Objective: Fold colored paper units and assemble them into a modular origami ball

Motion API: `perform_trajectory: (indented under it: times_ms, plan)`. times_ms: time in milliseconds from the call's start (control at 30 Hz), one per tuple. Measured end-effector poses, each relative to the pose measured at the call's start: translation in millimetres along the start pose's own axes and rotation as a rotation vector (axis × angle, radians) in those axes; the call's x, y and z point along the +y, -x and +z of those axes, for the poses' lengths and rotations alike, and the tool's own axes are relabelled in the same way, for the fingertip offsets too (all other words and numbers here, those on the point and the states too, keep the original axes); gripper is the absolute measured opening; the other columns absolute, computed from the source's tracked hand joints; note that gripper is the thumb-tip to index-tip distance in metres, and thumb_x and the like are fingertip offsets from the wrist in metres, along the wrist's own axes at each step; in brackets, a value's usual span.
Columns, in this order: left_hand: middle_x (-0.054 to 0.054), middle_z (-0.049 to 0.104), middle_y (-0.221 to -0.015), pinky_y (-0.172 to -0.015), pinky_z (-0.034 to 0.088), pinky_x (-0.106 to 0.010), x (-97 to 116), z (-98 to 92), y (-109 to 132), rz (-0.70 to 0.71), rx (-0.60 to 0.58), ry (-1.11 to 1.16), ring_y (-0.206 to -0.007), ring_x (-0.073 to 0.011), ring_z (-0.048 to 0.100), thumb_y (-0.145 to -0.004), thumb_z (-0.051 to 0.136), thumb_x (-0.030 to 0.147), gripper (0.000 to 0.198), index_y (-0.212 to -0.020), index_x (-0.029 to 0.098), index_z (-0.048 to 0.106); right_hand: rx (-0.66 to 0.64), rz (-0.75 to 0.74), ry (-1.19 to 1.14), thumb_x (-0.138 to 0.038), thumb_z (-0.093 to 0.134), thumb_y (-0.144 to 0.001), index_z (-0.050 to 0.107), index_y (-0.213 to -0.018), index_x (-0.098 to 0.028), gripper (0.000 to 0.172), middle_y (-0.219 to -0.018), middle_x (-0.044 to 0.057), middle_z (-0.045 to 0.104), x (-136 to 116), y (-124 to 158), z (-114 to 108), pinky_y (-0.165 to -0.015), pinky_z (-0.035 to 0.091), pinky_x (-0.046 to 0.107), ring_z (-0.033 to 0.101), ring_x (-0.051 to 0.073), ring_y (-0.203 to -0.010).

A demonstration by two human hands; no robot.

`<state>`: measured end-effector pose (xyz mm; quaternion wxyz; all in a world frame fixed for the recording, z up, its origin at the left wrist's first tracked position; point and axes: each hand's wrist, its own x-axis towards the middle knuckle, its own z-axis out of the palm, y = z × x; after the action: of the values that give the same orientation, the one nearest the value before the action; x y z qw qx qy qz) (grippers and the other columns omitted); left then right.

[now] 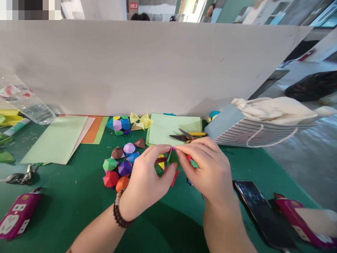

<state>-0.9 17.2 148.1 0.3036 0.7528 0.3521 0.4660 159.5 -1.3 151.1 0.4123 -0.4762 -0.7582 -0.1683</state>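
My left hand [150, 172], a bead bracelet on its wrist, pinches a small green folded paper piece [173, 157] between thumb and fingers. At the piece's purple top edge, the thumb and forefinger of my right hand [207, 165] are closed on it too. Partly hidden behind the hands are more folded paper bits in yellow, red and green. Left of my left hand sits a cluster of faceted paper shapes, among them a red one [111, 179], a purple one [125, 168] and a green one [110, 164].
Behind the hands lie pliers [179, 137] on pale green paper sheets [173, 123]. A multicoloured paper ball [121, 125] stands near the white partition [147, 66]. A striped bag [237, 130] and a phone [259, 207] are right; a plastic bottle [34, 105] and scissors [23, 176] left.
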Motion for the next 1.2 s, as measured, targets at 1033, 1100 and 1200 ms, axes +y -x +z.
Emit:
perform_trajectory:
  times_ms: [1033,1100,1200]
  plan:
    - [-0.003,0.076,-0.080,-0.065,0.060,-0.026,-26.8,-10.1,-12.4,-0.255,-0.261,0.057,-0.072,-0.0168,0.073,-0.084,0.061,0.018,0.008,-0.084,0.019,0.070,-0.281,0.149,-0.082,-0.021,0.059,-0.092,0.072,-0.083,-0.020,0.016,-0.076,0.004,0.073,14.2,8.9,-1.0,-0.064,0.051,0.033,0.066,0.020,-0.072]
    - [-0.002,0.076,-0.078,-0.062,0.058,-0.025,-27.8,-10.7,-12.5,-0.224,-0.296,0.008,-0.068,-0.0161,0.072,-0.086,0.060,0.018,0.011,-0.084,0.019,0.071,-0.292,0.150,-0.085,-0.021,0.059,-0.092,0.072,-0.082,-0.020,0.016,-0.075,0.004,0.073,14.6,8.3,-1.0,-0.064,0.050,0.032,0.066,0.020,-0.072]
    - [-0.001,0.073,-0.072,-0.059,0.055,-0.023,-28.6,-10.8,-13.3,-0.189,-0.323,-0.062,-0.065,-0.0150,0.069,-0.084,0.059,0.015,0.013,-0.076,0.019,0.069,-0.305,0.147,-0.080,-0.020,0.060,-0.091,0.071,-0.081,-0.021,0.015,-0.076,0.004,0.074,13.9,7.8,-1.2,-0.064,0.050,0.032,0.066,0.020,-0.072]
